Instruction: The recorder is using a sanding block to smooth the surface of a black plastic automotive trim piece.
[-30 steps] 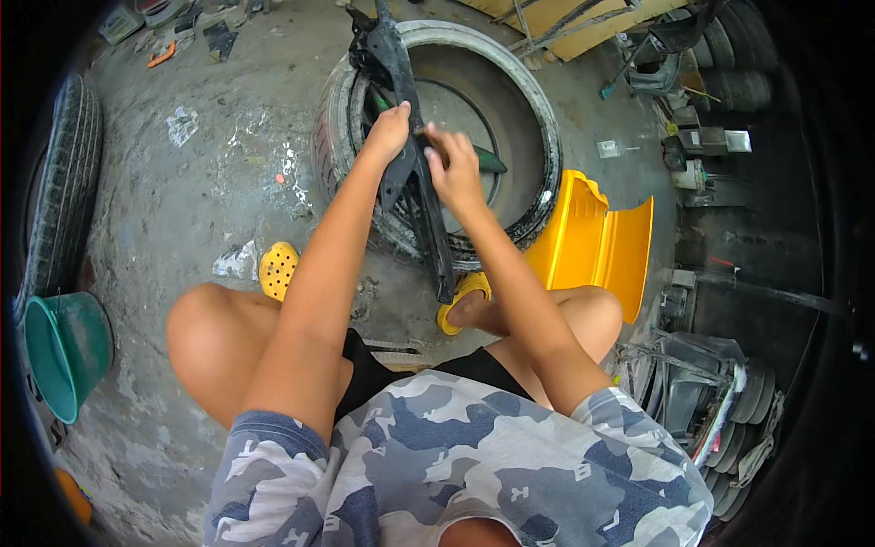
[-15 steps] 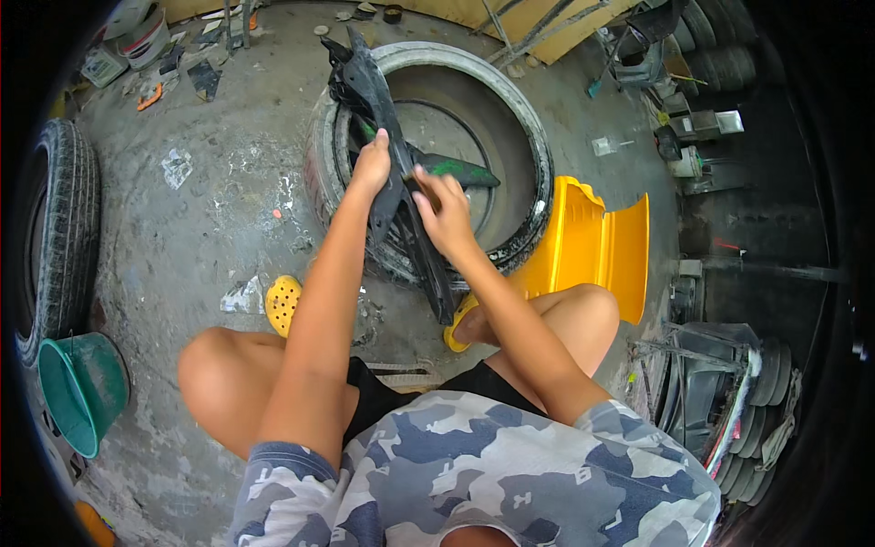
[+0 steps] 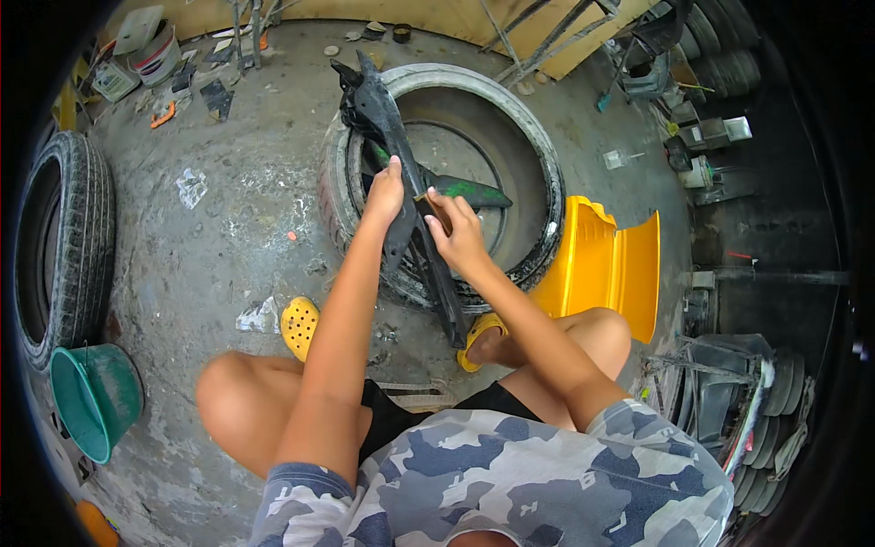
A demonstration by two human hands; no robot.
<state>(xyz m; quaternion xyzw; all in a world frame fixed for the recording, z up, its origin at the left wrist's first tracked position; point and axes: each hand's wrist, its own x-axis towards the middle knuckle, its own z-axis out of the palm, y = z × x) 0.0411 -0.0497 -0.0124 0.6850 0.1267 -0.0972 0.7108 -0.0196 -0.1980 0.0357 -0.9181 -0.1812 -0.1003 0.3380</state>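
Note:
A long black plastic part [image 3: 441, 287] lies slanted across the whitened upper rim of a big tire [image 3: 492, 91] on the floor. My left hand [image 3: 386, 193] grips its middle, thumb on top. My right hand [image 3: 456, 228] is just right of it, fingers curled on a small brownish flat piece [image 3: 427, 201] held against the black part's edge. Beneath, inside the tire, rests a dark part with green patches [image 3: 481, 195]. A glossy yellow panel [image 3: 583, 260] stands right of the tire.
An upright tire [image 3: 87, 237] and a teal bucket [image 3: 109, 401] are at left. Containers [image 3: 150, 59] and scraps sit at upper left. Folded legs with yellow clogs [image 3: 300, 328] are below me. Stacked dark panels and metal frames [image 3: 775, 392] line the right, a wooden board [image 3: 574, 50] the back.
The whole scene sits lower in the view as the head camera has shifted. My right hand has shifted slightly along the black part's edge; my left hand keeps its grip.

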